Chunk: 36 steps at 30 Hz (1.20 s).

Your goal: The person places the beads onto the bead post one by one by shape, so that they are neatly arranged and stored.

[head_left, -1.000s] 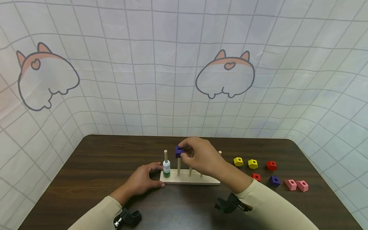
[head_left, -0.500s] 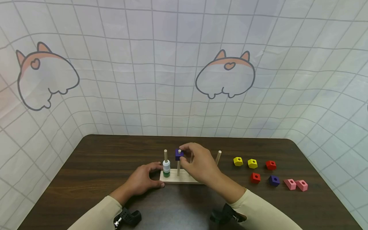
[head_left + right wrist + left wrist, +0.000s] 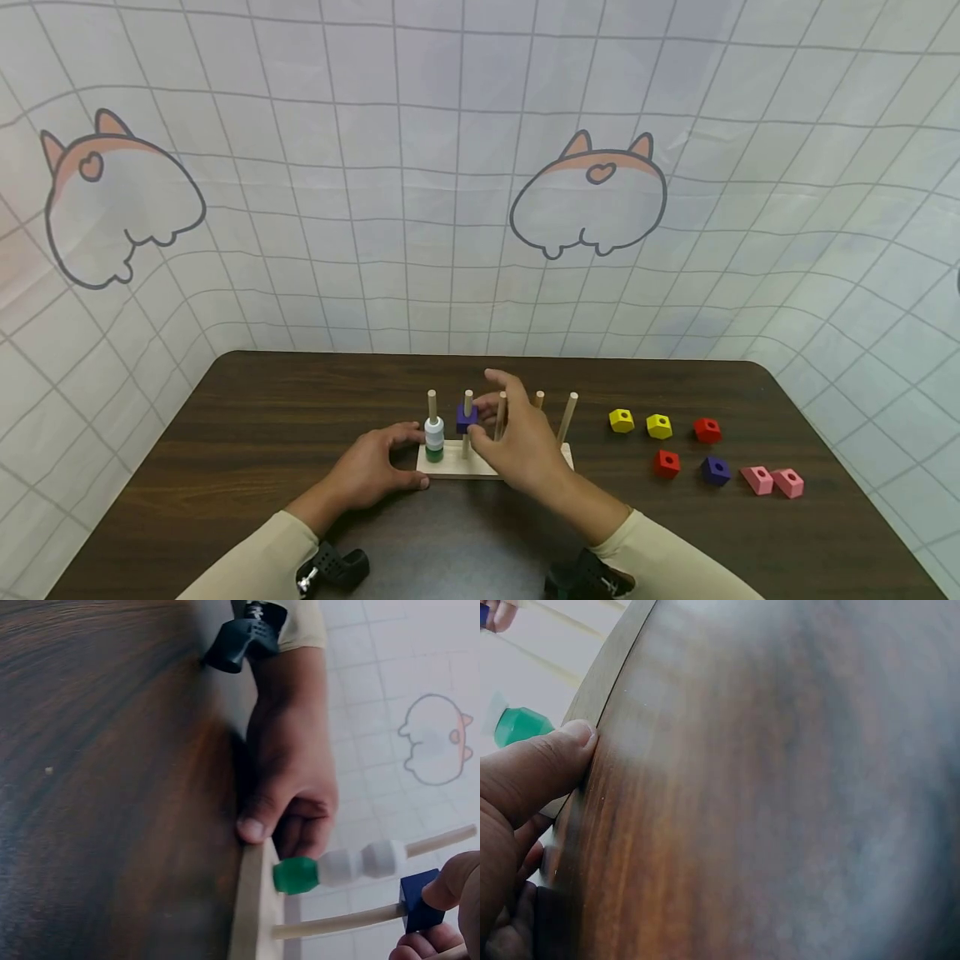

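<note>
While my left hand [image 3: 372, 468] grips the rack [image 3: 453, 468] at nine o'clock | right hand [image 3: 525, 439], index raised, pinches purple block [image 3: 462, 419] round peg [image 3: 468, 397] | surface [image 3: 247, 442] edge at twelve, room at six

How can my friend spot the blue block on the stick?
Find the pale wooden board on the dark table. The blue block is on its second peg from the left, beside the white and green beads. Unlike the other blue block, which lies on the table, this one has a peg through it.
</note>
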Available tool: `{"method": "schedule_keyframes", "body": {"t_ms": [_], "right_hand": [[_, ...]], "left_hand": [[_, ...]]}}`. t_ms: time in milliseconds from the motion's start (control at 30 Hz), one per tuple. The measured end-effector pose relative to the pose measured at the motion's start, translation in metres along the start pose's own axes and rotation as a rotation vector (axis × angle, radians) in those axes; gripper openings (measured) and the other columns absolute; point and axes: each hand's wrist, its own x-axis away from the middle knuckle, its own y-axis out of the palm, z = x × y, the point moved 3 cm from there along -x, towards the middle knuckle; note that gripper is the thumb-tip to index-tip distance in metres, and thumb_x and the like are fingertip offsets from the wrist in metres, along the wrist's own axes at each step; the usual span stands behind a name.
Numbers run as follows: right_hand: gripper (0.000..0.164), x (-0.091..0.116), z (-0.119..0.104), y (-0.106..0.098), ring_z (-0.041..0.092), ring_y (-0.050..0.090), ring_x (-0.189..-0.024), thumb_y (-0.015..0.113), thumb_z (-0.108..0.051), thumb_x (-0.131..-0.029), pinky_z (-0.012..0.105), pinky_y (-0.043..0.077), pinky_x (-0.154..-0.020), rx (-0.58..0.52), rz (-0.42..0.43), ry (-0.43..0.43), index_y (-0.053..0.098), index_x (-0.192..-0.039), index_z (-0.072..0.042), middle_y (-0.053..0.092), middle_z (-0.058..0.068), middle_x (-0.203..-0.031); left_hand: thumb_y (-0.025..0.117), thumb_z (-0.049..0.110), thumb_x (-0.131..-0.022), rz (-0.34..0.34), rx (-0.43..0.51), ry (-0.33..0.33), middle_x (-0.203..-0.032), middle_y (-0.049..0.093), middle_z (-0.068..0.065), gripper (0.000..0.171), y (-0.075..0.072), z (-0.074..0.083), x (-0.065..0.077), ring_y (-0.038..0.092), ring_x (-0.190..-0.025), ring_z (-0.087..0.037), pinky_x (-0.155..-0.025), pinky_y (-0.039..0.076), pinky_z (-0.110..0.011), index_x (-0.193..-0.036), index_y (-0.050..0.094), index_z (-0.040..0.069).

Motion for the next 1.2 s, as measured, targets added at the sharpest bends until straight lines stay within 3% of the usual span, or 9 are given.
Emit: {"method": "schedule_keyframes", "body": {"t_ms": [733,1200], "right_hand": [[0.065,0.012,0.037,0.028,0.019,0.069,-0.095,0.075,-0.004,-0.087,0.039,0.057,-0.084,-0.003,-0.043,0.052,0.042,-0.142,-0.003,0.073,0.005,-0.110],[0.065,0.016,0.045,0.034,0.020,0.070,-0.092,0.077,-0.004,-0.086,0.038,0.057,-0.082,-0.018,-0.048,0.045,0.042,-0.140,-0.003,0.074,0.006,-0.109]], "left_hand": [[0.094,0.031,-0.075,0.007,-0.007,-0.010,-0.145,0.058,-0.012,0.055,0.000,0.002,0.000,0.051,-0.136,-0.038,-0.110,0.038,-0.058,-0.124,0.073,0.018],[0.094,0.032,-0.074,0.011,-0.011,-0.003,-0.144,0.058,-0.012,0.054,0.000,0.001,-0.001,0.051,-0.135,-0.038,-0.110,0.038,-0.058,-0.122,0.073,0.016]]}}
